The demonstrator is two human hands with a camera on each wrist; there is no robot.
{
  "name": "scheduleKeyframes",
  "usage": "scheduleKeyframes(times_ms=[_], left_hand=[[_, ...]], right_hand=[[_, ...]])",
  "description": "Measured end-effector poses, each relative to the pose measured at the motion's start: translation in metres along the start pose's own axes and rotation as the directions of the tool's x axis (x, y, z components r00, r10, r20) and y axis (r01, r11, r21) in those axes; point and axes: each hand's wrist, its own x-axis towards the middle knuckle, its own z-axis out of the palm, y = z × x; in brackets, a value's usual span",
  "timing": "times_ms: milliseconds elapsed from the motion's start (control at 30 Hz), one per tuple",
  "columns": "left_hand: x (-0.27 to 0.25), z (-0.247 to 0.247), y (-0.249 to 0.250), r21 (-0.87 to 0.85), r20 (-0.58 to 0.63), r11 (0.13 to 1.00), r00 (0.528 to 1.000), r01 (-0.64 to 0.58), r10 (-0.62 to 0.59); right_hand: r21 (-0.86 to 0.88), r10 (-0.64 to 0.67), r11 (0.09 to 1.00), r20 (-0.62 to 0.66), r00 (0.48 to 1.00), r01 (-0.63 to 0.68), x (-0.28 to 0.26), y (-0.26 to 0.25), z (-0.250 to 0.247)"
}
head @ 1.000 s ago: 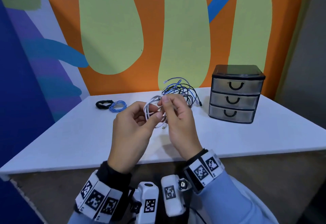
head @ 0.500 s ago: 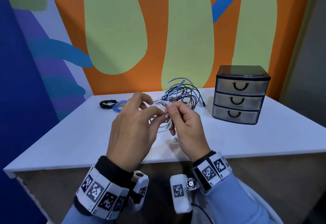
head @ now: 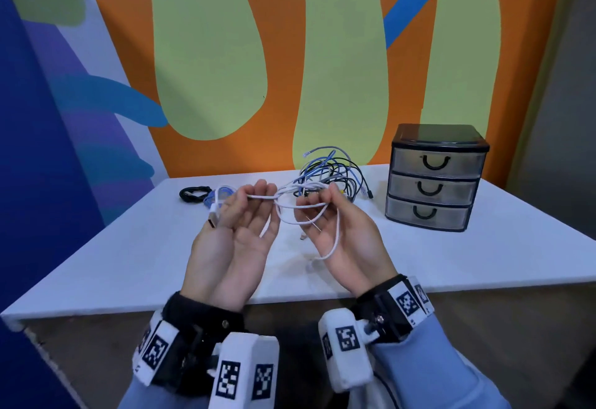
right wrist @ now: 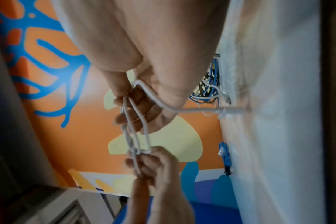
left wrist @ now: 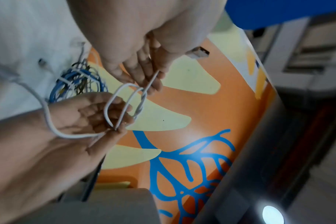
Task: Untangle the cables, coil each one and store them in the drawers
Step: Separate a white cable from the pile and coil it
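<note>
Blurring smears both wrist views, and the fingertips mostly hide where the white cable [head: 292, 202] crosses itself, so the shape of the knot between the hands cannot be read. Its USB plug [head: 213, 217] pokes out behind the left hand [head: 240, 234]; its far end is lost in the tangle of cables [head: 335, 175] lying near the back edge of the table [head: 129, 247]. Both hands are raised palm-up above the table's front edge. The left hand's fingers curl and pinch the cable taut; the right hand [head: 346, 237] grasps several loops of it, one loop hanging down over its palm. A black coil [head: 193, 193] and a blue coil [head: 214, 197] lie toward the back left corner, partly hidden behind the left hand. The drawer unit [head: 435, 179] stands near the back right corner, all three drawers closed.
</note>
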Motion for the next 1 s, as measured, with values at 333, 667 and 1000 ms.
scheduleKeyframes(times_ms=[333, 667, 1000], left_hand=[[0.003, 0.007, -0.018, -0.037, -0.179, 0.979, 0.963, 0.200, -0.204], [-0.016, 0.001, -0.025, 0.457, 0.018, 0.888, 0.999, -0.048, 0.045], [-0.026, 0.006, -0.030, 0.787, 0.472, 0.326, 0.852, -0.523, 0.228]], right_hand=[[0.151, 0.073, 0.985, 0.053, 0.996, -0.081, 0.002, -0.005, -0.007], [0.174, -0.055, 0.983, -0.026, 0.998, 0.059, -0.001, -0.006, -0.007], [-0.088, -0.098, 0.992, -0.156, 0.983, 0.085, -0.003, 0.004, -0.003]])
